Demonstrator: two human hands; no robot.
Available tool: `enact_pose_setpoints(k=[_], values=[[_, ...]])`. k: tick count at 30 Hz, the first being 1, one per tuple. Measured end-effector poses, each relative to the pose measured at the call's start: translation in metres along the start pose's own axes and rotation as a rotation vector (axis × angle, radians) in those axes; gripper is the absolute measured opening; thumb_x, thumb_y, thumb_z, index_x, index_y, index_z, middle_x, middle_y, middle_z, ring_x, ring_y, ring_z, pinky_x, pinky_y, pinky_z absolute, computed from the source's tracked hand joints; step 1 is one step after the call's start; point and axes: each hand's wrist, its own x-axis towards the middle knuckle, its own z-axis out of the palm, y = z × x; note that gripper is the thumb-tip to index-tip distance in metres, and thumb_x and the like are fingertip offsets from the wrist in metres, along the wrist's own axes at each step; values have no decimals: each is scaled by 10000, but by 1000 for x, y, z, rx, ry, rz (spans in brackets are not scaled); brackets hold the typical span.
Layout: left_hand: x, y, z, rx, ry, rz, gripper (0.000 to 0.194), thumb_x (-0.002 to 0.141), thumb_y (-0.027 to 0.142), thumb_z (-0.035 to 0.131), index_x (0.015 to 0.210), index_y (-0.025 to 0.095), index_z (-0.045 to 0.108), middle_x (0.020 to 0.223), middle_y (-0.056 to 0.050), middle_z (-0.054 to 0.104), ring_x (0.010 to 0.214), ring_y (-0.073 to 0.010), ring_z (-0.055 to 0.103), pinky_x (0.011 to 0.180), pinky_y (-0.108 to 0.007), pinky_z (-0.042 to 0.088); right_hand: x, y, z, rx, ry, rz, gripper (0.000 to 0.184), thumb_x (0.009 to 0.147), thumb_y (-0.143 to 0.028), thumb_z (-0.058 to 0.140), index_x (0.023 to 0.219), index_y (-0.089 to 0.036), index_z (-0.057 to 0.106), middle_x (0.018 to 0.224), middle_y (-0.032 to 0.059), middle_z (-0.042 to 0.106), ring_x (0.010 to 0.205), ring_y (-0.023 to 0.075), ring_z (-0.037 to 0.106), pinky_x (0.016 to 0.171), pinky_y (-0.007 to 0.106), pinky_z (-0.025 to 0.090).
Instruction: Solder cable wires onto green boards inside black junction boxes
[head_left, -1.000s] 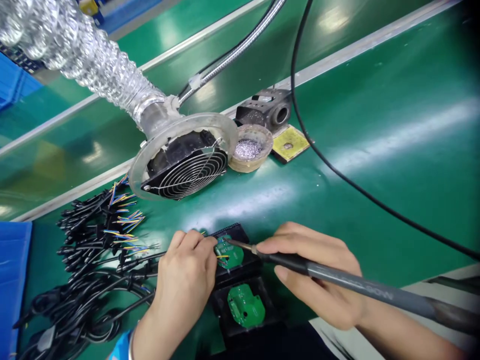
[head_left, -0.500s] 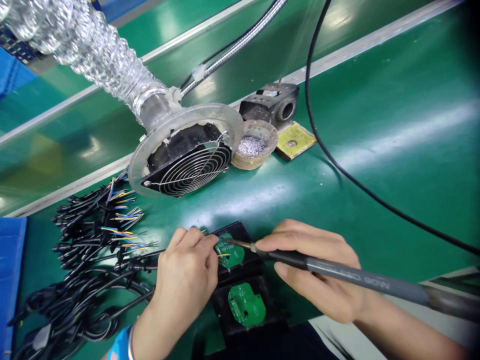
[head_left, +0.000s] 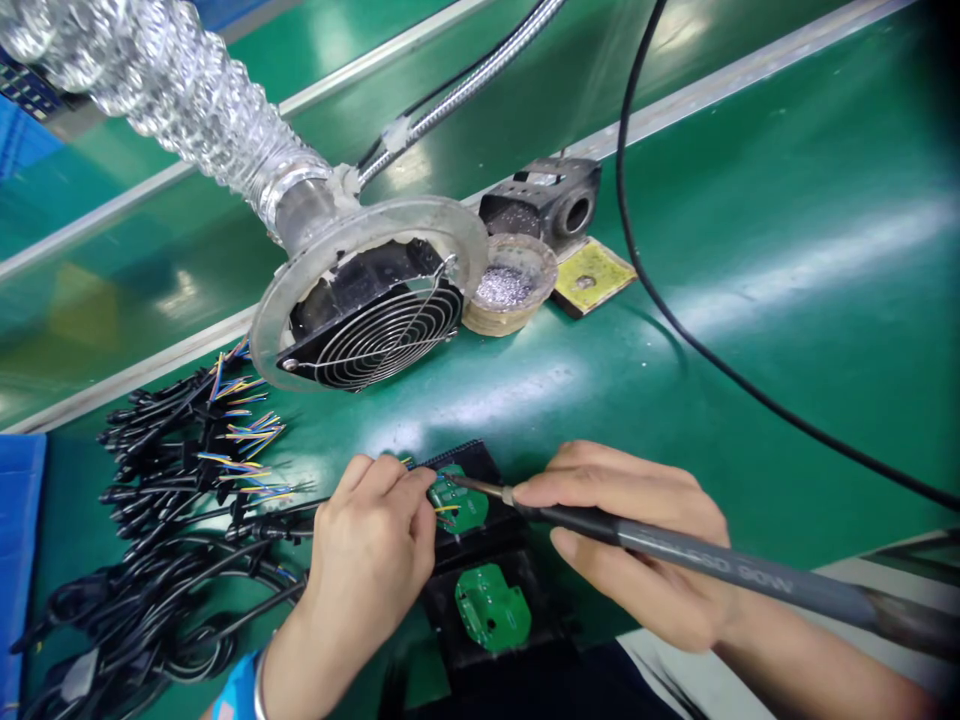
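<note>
My right hand [head_left: 645,540] grips a soldering iron [head_left: 682,545] like a pen. Its tip reaches the upper green circuit board [head_left: 466,508], close to the fingertips of my left hand [head_left: 375,535]. That hand is closed, pinching the end of a black cable whose coloured wires [head_left: 448,508] poke out over the board; the fingers hide most of the grip. The board sits in a black holder [head_left: 486,462]. A second green circuit board [head_left: 493,608] lies nearer me in another dark holder, with neither hand touching it.
Black cables [head_left: 172,450] with stripped coloured ends pile up at the left, beside a blue bin [head_left: 22,560]. Above hangs a fume extractor fan [head_left: 382,335] on a foil duct. Behind are a bowl [head_left: 502,318], a yellow sponge [head_left: 596,275] and an iron stand [head_left: 544,205].
The soldering iron's handle has rolled slightly in my right hand, its printed lettering now shifted. My left hand keeps its place at the board. The whole view has moved slightly.
</note>
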Motion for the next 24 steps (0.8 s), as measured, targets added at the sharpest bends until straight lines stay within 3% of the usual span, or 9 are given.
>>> enact_pose_setpoints(k=[11,18,24], values=[[1,-1,0,17,-7,14,227,868,108,542,977,173,730,781,-40,645,746,-204,546,644,-330,506,-3,3,1,-12,15,-31,358,750,-34,525,1039,-157,697,794,47,652,658,132,603,548,256,510],[2,1,1,45,-11,5,224,864,106,536,949,177,730,771,-39,635,730,-197,540,643,-327,508,-4,-7,4,-188,-41,-135,356,750,-32,506,1035,-164,675,772,64,655,623,160,598,527,310,520],[2,2,1,50,-5,3,220,856,100,546,951,171,732,763,-38,627,730,-197,540,645,-328,510,-9,-10,1,-190,17,-148,378,751,-49,520,1069,-200,659,772,61,655,616,178,611,527,334,532]])
